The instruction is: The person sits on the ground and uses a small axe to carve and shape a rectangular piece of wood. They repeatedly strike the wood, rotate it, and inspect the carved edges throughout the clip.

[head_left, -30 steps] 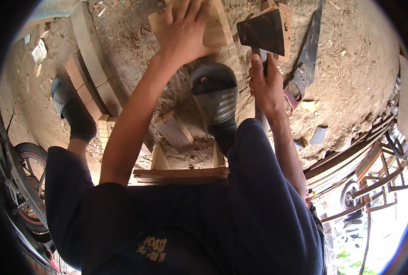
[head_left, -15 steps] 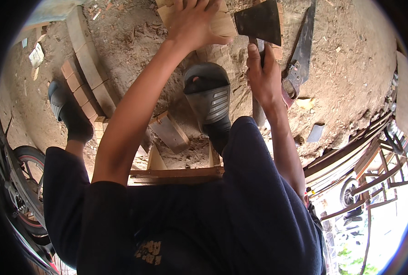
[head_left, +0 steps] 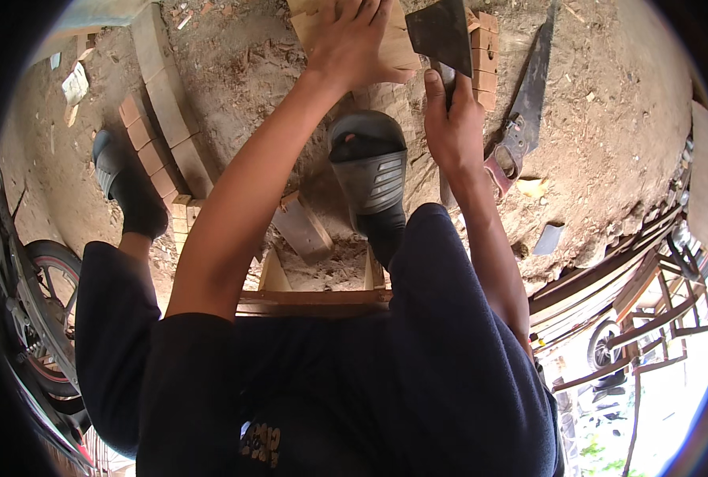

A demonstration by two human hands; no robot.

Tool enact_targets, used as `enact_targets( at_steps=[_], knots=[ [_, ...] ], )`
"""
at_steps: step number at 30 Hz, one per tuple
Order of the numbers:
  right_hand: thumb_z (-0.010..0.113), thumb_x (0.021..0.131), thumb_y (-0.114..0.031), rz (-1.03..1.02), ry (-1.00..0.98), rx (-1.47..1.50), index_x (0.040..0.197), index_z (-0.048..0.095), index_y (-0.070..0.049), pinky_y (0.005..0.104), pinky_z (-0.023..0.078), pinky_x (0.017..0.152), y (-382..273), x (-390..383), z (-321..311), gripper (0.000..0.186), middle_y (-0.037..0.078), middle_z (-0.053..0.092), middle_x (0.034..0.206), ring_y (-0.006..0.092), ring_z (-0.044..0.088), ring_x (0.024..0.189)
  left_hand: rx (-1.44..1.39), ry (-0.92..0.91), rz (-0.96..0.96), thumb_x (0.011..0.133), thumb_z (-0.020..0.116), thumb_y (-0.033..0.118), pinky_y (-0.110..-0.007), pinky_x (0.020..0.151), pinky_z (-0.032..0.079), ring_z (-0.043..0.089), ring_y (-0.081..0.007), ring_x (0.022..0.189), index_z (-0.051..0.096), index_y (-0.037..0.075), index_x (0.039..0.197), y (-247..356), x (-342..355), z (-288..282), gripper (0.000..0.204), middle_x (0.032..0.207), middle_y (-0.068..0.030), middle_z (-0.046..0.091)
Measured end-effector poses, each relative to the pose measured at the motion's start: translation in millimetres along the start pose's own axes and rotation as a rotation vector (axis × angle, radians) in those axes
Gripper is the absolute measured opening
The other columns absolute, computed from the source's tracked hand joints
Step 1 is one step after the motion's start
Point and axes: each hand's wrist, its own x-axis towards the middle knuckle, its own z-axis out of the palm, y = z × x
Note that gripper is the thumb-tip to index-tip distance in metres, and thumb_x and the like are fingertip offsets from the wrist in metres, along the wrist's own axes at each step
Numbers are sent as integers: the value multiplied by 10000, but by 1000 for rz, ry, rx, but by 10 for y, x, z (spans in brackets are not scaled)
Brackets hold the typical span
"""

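Observation:
My left hand [head_left: 352,54] grips a pale wooden board [head_left: 307,24] at the top centre, its fingers spread over the surface and its thumb by the lower right edge. My right hand [head_left: 455,123] is closed around the handle of an axe, whose wide dark head [head_left: 440,38] stands just right of the board. Under the axe head and to its right lie small reddish wooden blocks [head_left: 485,60]. A handsaw [head_left: 533,87] with a worn reddish handle lies farther right. My sandalled right foot [head_left: 367,167] is between my forearms, below the board.
Long boards [head_left: 155,87] and a row of blocks [head_left: 139,131] lie on the dirt floor at left, beside my other foot [head_left: 112,167]. A wooden frame [head_left: 314,298] is below me, a motorbike wheel [head_left: 52,294] at far left, stacked timber and wooden frames [head_left: 664,286] at right.
My left hand and the board have moved to the right, closer to the axe head. My right hand has raised the axe slightly, and its head has turned a little.

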Motion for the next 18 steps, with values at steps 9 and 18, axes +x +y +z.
enact_targets(
  at_steps=[9,18],
  knots=[
    [554,1019,-292,-95,24,-146,1003,525,28,518,513,670,232,171,41,321,298,675,823,491,664,788,16,-29,16,631,739,734,-475,1171,249,328,-300,1419,286,-40,1520,68,93,-64,1263,1540,-156,372],
    [549,1010,-283,-110,-2,-272,1038,521,30,564,504,668,193,184,14,316,307,670,825,514,644,793,4,-81,20,696,712,715,-519,1170,234,317,-338,1430,295,-39,1514,67,82,-48,1189,1546,-176,362]
  ],
)
